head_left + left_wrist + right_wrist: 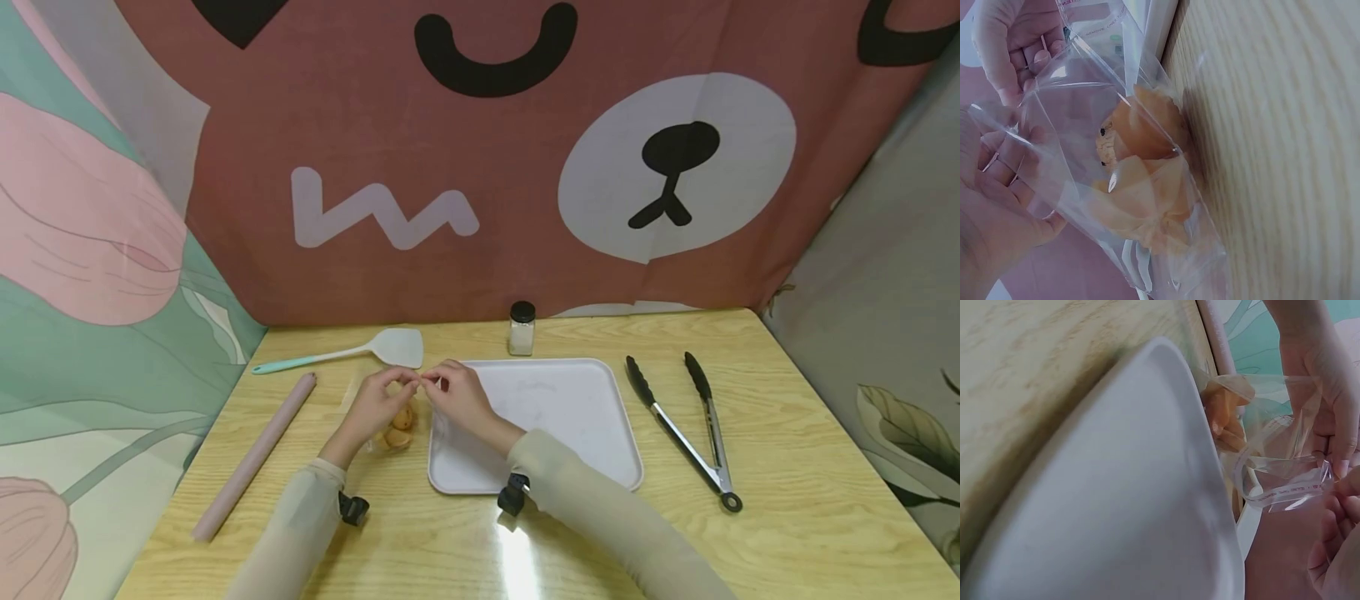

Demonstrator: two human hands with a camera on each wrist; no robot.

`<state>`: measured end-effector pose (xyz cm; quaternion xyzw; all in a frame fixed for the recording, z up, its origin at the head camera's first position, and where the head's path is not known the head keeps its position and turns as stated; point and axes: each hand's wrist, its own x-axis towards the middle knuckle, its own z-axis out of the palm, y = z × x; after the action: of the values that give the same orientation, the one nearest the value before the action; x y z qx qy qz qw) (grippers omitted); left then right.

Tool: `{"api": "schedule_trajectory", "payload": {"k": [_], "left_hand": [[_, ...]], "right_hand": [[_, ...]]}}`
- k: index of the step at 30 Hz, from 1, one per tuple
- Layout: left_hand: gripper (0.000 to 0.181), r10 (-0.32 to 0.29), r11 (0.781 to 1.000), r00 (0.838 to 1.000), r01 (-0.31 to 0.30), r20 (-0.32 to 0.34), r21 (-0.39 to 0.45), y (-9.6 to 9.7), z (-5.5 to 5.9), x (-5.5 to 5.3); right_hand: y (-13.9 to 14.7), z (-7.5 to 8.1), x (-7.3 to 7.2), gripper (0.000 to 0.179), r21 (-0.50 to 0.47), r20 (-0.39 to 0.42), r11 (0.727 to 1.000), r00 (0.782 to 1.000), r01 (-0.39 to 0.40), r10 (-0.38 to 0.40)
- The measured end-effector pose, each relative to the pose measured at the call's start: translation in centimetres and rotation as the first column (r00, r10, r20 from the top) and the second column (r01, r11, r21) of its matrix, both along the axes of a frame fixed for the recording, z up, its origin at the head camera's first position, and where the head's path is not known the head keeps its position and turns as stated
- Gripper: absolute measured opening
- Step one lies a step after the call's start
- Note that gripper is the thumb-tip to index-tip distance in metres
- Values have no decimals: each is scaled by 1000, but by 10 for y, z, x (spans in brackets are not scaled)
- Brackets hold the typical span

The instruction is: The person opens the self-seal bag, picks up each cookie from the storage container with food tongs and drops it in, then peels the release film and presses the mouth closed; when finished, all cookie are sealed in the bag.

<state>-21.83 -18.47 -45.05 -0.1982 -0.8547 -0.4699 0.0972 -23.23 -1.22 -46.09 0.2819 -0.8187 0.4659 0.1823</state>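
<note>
A clear plastic bag [1054, 169] with orange-brown, bread-like pieces [1147, 194] inside hangs at the tray's left edge. One piece shows two dark spots. Thumb and fingertips of my left hand [377, 406] pinch the bag's upper edge. Close against them, my right hand [463, 398] pinches the same edge, which carries a printed strip [1300, 489] in the right wrist view. Fingertips of both hands nearly meet above the pieces. The white tray [562, 425] lies under my right forearm.
On the wooden table [787, 433], a white spatula [397, 346] with a mint handle lies at the back left, a pink rolling pin [255, 458] at the left. A black-capped jar [522, 329] stands behind the tray; spread black-tipped tongs [686, 442] lie to its right.
</note>
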Motion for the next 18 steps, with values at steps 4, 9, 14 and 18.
{"api": "schedule_trajectory", "payload": {"k": [4, 9, 14, 18], "left_hand": [[7, -1, 1000, 1000, 1, 4, -9, 1, 2, 0], [7, -3, 999, 1000, 3, -7, -41, 1, 4, 1], [5, -16, 997, 1000, 14, -27, -81, 1, 3, 1], [4, -29, 994, 998, 24, -53, -108, 2, 1, 0]], "right_hand": [[-1, 2, -2, 7, 61, -18, 998, 999, 32, -31], [-1, 3, -4, 9, 112, -19, 992, 999, 50, -49], [1, 2, -5, 10, 127, -6, 991, 999, 32, -31], [4, 0, -4, 11, 126, -18, 992, 1000, 16, -14]]}}
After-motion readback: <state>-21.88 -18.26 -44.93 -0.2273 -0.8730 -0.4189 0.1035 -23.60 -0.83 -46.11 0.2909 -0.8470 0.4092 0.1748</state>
